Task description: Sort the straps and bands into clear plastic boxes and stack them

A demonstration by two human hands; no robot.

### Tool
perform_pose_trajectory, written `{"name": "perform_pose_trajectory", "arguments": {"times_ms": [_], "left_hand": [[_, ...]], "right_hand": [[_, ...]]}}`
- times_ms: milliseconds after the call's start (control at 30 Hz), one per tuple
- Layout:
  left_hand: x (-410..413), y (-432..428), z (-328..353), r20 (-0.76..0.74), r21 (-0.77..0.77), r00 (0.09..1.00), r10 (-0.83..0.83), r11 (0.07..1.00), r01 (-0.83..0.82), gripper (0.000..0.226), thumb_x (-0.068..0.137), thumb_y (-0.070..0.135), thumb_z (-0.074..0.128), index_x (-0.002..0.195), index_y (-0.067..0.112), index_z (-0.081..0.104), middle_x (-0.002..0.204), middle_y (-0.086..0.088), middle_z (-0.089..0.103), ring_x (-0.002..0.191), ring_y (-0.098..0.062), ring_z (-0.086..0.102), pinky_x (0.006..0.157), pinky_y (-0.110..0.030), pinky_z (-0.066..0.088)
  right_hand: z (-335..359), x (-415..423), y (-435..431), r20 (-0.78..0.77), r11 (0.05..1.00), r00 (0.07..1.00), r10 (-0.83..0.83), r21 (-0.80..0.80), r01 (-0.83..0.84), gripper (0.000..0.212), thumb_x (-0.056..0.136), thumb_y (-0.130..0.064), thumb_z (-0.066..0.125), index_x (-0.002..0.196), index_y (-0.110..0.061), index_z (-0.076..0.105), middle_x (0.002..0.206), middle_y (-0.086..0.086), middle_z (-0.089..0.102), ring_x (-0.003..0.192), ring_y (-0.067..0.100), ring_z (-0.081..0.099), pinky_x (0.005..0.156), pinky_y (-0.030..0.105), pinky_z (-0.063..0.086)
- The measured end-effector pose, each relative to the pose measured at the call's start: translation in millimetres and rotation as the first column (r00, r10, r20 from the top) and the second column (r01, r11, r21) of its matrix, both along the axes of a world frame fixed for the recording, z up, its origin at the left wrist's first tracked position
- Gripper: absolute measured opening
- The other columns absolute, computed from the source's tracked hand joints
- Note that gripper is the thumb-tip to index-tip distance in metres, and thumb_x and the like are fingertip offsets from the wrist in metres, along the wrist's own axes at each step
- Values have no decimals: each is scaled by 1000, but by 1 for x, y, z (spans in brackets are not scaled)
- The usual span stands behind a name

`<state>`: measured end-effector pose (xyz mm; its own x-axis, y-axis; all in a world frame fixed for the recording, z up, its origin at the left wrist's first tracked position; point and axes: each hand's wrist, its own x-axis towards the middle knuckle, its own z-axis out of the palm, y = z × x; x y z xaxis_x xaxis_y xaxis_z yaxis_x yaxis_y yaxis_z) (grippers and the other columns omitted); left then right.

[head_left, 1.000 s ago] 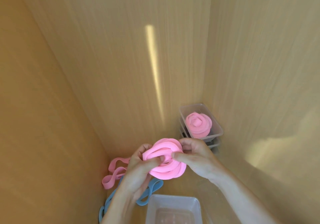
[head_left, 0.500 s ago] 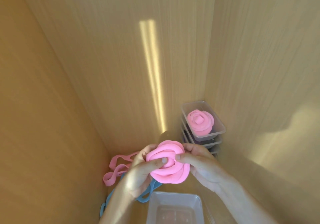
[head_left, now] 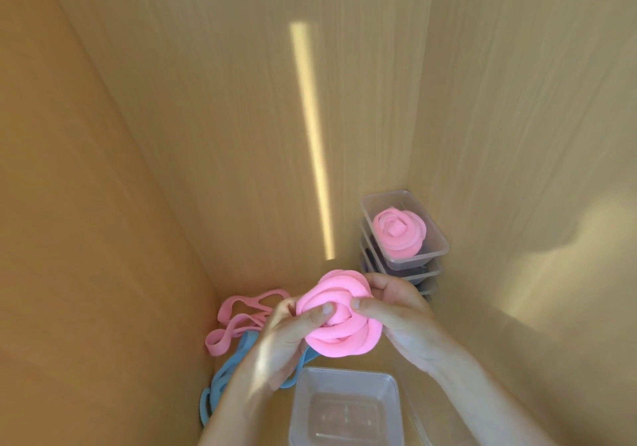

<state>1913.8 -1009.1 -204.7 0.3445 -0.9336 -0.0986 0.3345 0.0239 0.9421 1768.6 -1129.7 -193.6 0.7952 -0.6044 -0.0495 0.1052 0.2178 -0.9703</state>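
A pink band [head_left: 339,318] wound into a coil is held in the air between both hands. My left hand [head_left: 286,338] grips its left side, thumb pressed on the coil's centre. My right hand [head_left: 400,311] grips the right side, thumb on top. Below them stands an empty clear plastic box [head_left: 344,407]. A stack of clear boxes [head_left: 406,238] sits in the far right corner; its top box holds another coiled pink band [head_left: 400,230].
A loose pink band [head_left: 241,321] and a loose blue band [head_left: 224,373] lie on the wooden floor at the left, partly behind my left arm. Wooden walls close in on the left, back and right.
Both hands have kept winding the pink band, and the coil looks tighter and rounder. The thumbs have shifted onto its centre. The view has drifted slightly.
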Motion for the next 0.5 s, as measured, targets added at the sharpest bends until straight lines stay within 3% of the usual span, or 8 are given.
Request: {"name": "perform_pose_trajectory", "arguments": {"times_ms": [100,200,300,400,500], "left_hand": [[0,1,-7,38,31,998,59,998,-60,64,66,32,89,111,-10,71,110,-33,70,103,-40,69,88,-41,57],[1,1,-11,117,34,988,98,994,-102,60,65,30,85,106,-11,71,102,-28,73,91,-33,72,76,-33,58],[3,1,-11,184,23,977,111,993,-117,61,60,33,86,99,-12,70,89,-18,75,80,-25,72,67,-28,55],[5,1,-11,190,-18,976,109,994,-108,51,55,38,92,85,1,73,80,-11,74,72,-19,69,64,-26,54],[5,1,-10,160,-34,985,65,998,-61,55,53,49,96,82,6,77,80,-12,73,74,-20,70,66,-26,55]], "right_hand": [[1,0,0,-87,982,996,-36,-187,19,29,79,1,69,108,-4,68,104,16,75,99,32,72,89,41,57],[0,-2,-4,-188,969,982,1,-244,-48,31,79,14,66,107,1,63,105,20,73,98,36,71,90,50,56],[2,-3,-4,-220,964,974,49,-245,-104,39,70,2,67,108,-1,63,103,18,74,95,31,72,89,48,56],[1,-5,-1,-193,972,977,90,-195,-128,40,71,0,67,112,-3,67,106,18,74,104,36,70,95,50,54],[-1,-6,2,-131,983,981,145,-92,-158,41,73,0,68,114,-4,72,113,25,71,112,43,65,102,51,49]]}}
